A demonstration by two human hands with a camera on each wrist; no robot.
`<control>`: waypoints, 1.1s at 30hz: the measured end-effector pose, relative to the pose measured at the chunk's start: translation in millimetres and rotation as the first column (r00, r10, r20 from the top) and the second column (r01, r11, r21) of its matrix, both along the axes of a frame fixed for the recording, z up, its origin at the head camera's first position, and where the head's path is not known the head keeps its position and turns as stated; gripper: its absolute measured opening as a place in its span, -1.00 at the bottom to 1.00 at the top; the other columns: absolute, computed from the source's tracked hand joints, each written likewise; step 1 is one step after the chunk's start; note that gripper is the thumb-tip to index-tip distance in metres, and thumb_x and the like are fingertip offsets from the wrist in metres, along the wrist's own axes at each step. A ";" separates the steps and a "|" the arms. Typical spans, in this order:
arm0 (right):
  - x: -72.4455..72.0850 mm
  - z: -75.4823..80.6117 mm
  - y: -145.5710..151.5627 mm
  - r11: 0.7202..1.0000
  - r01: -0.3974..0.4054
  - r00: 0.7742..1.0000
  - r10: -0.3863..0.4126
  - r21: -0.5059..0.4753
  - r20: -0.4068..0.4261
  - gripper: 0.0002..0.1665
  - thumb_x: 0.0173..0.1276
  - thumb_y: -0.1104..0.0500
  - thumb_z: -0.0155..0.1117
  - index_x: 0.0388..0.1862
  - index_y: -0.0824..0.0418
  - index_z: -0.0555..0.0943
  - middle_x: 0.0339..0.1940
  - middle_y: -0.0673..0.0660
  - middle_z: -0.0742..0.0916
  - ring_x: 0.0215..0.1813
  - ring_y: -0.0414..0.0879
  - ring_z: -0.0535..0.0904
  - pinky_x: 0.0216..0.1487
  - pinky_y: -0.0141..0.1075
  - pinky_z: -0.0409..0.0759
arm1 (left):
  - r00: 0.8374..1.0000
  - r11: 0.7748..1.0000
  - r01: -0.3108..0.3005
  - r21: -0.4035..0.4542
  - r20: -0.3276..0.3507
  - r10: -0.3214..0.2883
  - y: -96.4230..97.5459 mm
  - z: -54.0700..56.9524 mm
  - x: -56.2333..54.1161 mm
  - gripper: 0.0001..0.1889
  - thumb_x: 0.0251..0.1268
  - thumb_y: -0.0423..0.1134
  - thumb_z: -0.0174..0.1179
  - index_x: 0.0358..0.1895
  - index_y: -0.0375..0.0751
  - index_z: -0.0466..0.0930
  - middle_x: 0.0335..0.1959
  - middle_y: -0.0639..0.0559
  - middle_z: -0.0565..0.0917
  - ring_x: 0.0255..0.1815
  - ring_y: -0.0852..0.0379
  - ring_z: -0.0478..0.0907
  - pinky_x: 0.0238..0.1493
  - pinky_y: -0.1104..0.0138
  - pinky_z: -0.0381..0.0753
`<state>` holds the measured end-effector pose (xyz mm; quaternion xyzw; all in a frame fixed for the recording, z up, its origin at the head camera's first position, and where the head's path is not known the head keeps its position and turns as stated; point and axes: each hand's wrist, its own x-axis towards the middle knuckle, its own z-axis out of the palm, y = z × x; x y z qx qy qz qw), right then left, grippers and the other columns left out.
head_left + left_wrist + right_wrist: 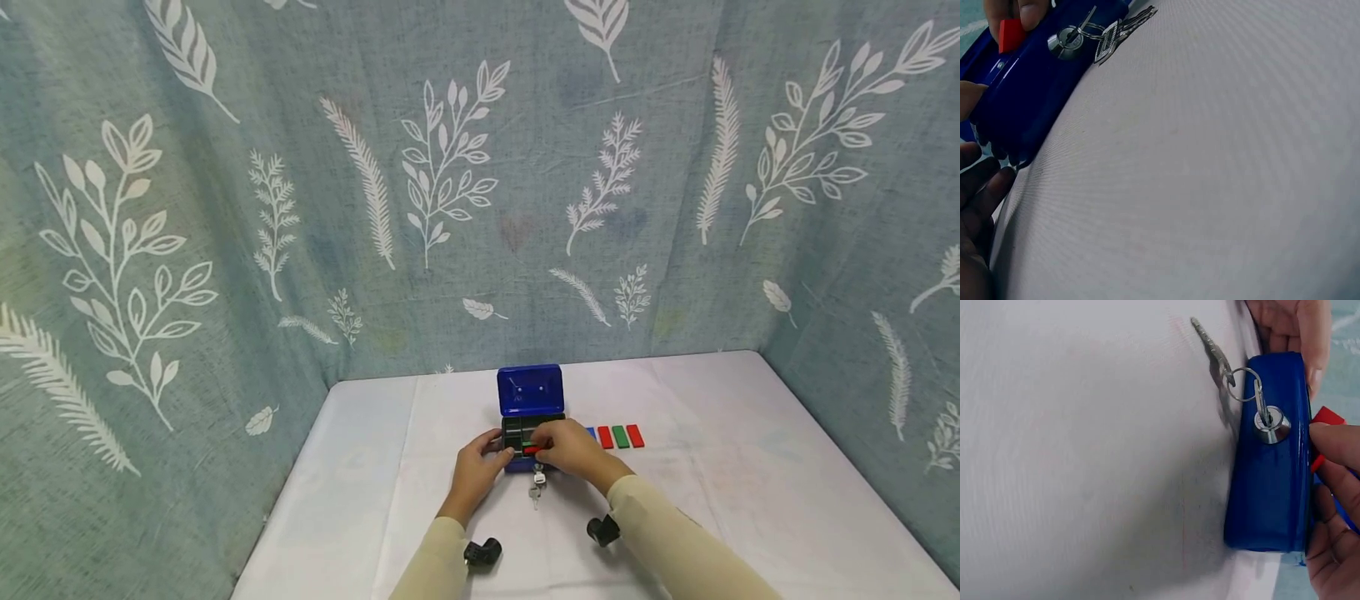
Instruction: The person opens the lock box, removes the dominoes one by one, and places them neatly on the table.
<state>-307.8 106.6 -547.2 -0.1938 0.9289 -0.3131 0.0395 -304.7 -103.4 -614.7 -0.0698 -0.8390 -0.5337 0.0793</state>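
Observation:
A small blue cash box [519, 467] stands on the table with its lid [530, 390] raised and a black compartment tray [512, 432] inside. My left hand [472, 475] holds the box's left end, thumb on the front rim and fingers along the outer side. Between thumb and fingers, my right hand [573, 448] pinches a flat red block [1329, 416] over the front rim. Behind it in the tray a sliver of green shows. One key sits in the front lock [1272, 425]; another key [1211, 347] hangs from its ring onto the cloth.
Right of the box lie a partly hidden blue block [591, 432], a red block [605, 437], a green block [620, 437] and another red block [635, 436] in a row. White cloth [720, 467] covers the table; a leaf-patterned curtain [525, 208] hangs behind.

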 end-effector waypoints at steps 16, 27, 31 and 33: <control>6.8 -12.5 0.7 0.918 0.174 0.982 -0.187 -0.356 -0.002 -0.39 0.14 0.27 0.50 0.20 0.19 0.57 -0.41 -0.10 0.65 -0.31 -0.17 0.55 -0.13 -0.17 0.60 | 1.000 1.000 -0.009 -0.009 0.001 0.009 0.8 2.4 2.1 -0.51 0.19 -0.05 0.36 0.19 -0.11 0.59 -0.05 0.02 0.70 0.05 0.06 0.60 0.24 -0.01 0.40; 11.2 -13.9 6.6 0.726 0.281 0.958 -0.249 -0.627 0.142 -0.32 0.06 0.32 0.54 0.21 0.31 0.56 -0.40 0.01 0.69 -0.27 -0.09 0.61 -0.18 -0.26 0.63 | 1.000 1.000 -0.016 -0.017 0.014 0.016 1.1 2.5 3.2 -0.50 0.19 -0.03 0.36 0.19 -0.10 0.59 -0.04 0.03 0.70 0.08 0.03 0.58 0.24 -0.05 0.38; 10.7 -15.2 10.8 0.654 0.326 0.944 -0.262 -0.683 0.201 -0.34 0.07 0.32 0.53 0.20 0.31 0.57 -0.36 0.05 0.69 -0.26 -0.08 0.62 -0.22 -0.32 0.62 | 1.000 0.999 -0.021 -0.024 0.006 0.022 0.8 2.4 2.9 -0.49 0.18 -0.02 0.37 0.18 -0.10 0.59 -0.05 0.03 0.70 0.08 0.04 0.58 0.23 -0.05 0.39; 10.1 -16.2 13.9 0.627 0.339 0.940 -0.257 -0.702 0.224 -0.34 0.08 0.32 0.53 0.21 0.31 0.56 -0.33 0.06 0.69 -0.25 -0.08 0.62 -0.23 -0.32 0.63 | 1.000 0.999 -0.022 -0.028 0.002 0.022 0.6 2.1 2.3 -0.49 0.18 0.00 0.37 0.18 -0.10 0.59 -0.05 0.04 0.70 0.08 0.04 0.58 0.22 -0.05 0.40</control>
